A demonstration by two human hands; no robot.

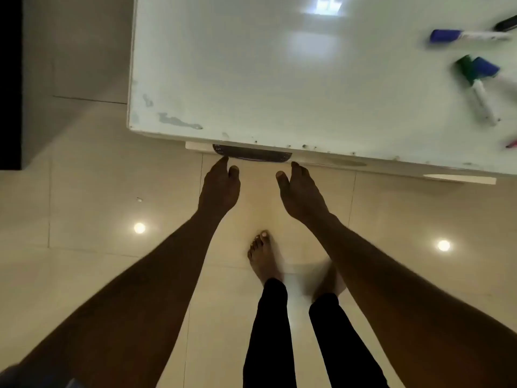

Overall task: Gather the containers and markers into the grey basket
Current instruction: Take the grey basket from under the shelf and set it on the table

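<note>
A dark grey basket (251, 155) peeks out from under the white table's front edge; only a strip of its perforated rim shows. My left hand (219, 189) reaches toward its left end, fingertips touching the rim, fingers apart. My right hand (300, 193) is just off its right end, fingers apart, holding nothing. Markers lie blurred at the table's right side: a blue-capped one (464, 35), a green-capped one (475, 85) crossed by another blue-capped one (485, 67), a black one (506, 23) at the frame edge, and a red tip (512, 143). No containers are in view.
The white table (251, 79) fills the upper frame, with chipped paint near its front left corner. Below it is glossy beige tiled floor (98, 219) with lamp reflections. My bare feet and black-trousered legs (268, 317) stand close to the table's front edge.
</note>
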